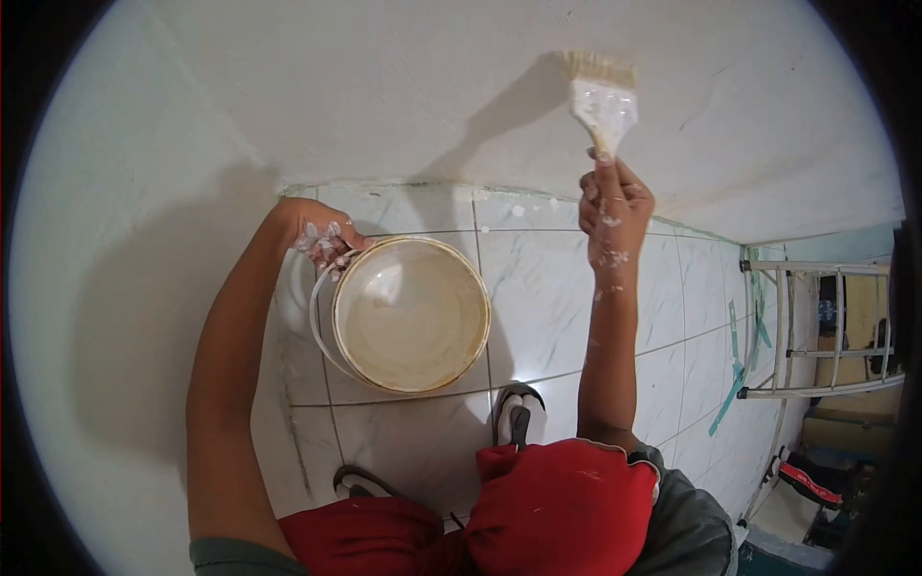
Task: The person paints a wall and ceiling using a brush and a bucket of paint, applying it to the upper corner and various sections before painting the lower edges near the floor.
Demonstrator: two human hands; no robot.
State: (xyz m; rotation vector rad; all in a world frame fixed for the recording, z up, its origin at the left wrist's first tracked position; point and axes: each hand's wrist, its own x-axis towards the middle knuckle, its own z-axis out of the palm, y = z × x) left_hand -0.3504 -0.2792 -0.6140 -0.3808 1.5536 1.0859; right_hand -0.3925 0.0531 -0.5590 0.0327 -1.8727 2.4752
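My right hand [615, 204], spotted with white paint, grips the handle of a wide paint brush [603, 104]. The brush points up, its pale bristles at or close to the white wall [384, 86]; whether they touch it I cannot tell. Paint-smeared too, my left hand [329, 236] has its fingers closed on the rim of a round bucket [411, 315] at its upper left. Inside the bucket is a pale cream-coloured liquid. The bucket's white handle hangs down along its left side.
White tiled floor [547, 288] with paint drops lies below the wall. My sandalled feet stand near the bucket. Green tape [738, 370] lies on the tiles at the right, beside a metal ladder [826, 269]. A red and black strap [810, 483] is at the lower right.
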